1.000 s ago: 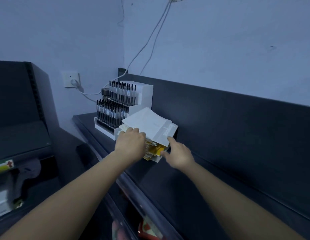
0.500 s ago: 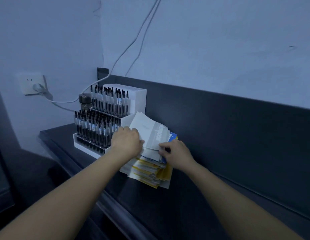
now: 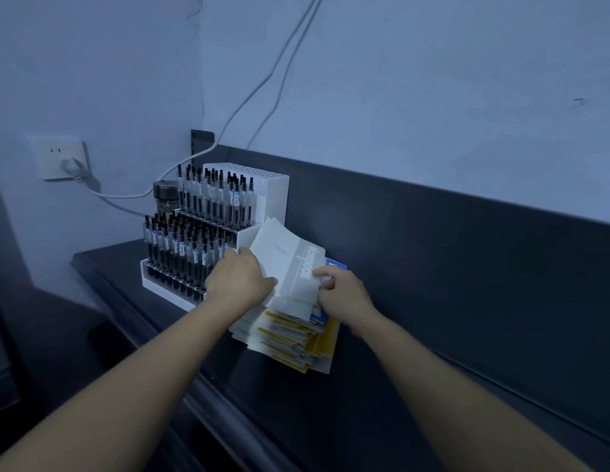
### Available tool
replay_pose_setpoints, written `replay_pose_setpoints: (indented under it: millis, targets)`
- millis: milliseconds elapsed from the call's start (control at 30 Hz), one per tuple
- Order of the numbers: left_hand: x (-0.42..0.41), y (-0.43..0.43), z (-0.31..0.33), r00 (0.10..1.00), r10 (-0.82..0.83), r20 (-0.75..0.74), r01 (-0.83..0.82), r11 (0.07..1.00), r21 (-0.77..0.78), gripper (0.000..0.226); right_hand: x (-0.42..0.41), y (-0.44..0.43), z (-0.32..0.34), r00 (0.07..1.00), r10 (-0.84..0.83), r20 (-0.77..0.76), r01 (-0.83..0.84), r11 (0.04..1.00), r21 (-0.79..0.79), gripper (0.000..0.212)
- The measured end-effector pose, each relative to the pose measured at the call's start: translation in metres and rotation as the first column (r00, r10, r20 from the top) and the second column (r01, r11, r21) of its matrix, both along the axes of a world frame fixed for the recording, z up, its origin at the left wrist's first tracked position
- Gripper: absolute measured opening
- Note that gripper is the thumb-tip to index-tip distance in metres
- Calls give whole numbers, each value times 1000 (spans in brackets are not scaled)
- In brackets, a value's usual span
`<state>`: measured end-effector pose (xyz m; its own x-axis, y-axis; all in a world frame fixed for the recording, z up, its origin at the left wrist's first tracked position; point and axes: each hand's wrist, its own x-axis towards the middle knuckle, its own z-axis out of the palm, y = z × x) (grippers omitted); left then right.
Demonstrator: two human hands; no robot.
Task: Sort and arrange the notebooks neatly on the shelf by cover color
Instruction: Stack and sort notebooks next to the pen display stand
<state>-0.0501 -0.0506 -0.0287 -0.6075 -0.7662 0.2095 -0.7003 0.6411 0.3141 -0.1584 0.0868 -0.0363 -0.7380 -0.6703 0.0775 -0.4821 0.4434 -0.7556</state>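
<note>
Since a second ago the right hand (image 3: 344, 294) has come in from beside the pile, and its fingers (image 3: 319, 274) now pinch the right-hand edge of the white notebook (image 3: 290, 264), the edge farthest from the pen rack (image 3: 211, 229). The left hand (image 3: 240, 284) grips the opposite edge, the one nearest the pen rack: its fingers are curled over the top of that edge and the thumb lies across the front of the cover. Between the two hands the white notebook is tilted up on end, its cover facing the camera, with grey lettering running down the side next to the right hand. How many covers are lifted with it I cannot tell.

Below it lies the stack of notebooks (image 3: 290, 338), mostly yellow and white edges, fanned unevenly, on the dark shelf (image 3: 381, 386) just right of the pen rack. A blue notebook (image 3: 337, 267) shows behind the right hand's fingers. Left of the pen rack a jar (image 3: 165, 199) stands against the wall, and farther left a wall socket (image 3: 63, 158) holds a white plug.
</note>
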Motion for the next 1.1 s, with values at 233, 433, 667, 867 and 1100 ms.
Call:
replay_pose_setpoints:
  millis: [233,433,667,867,1100]
  targets:
    - [5,7,1,995,10,-103,5,990,140,60,2,-8,-1,937,-59,344,145,962,-230,45]
    - [6,10,2,981,36,-191,-2,985,173,44,-1,-2,4,867,-9,499,169,946,-276,31]
    - [9,8,1,889,109,-444,100,901,422,18,-2,10,5,822,-36,568,187,960,-210,18]
    - [8,38,6,765,267,-587,213,755,621,8,4,33,1,784,-33,620,181,967,-177,4]
    - [9,82,-3,734,286,-616,252,727,639,31,11,66,-4,726,-20,687,247,940,-233,29]
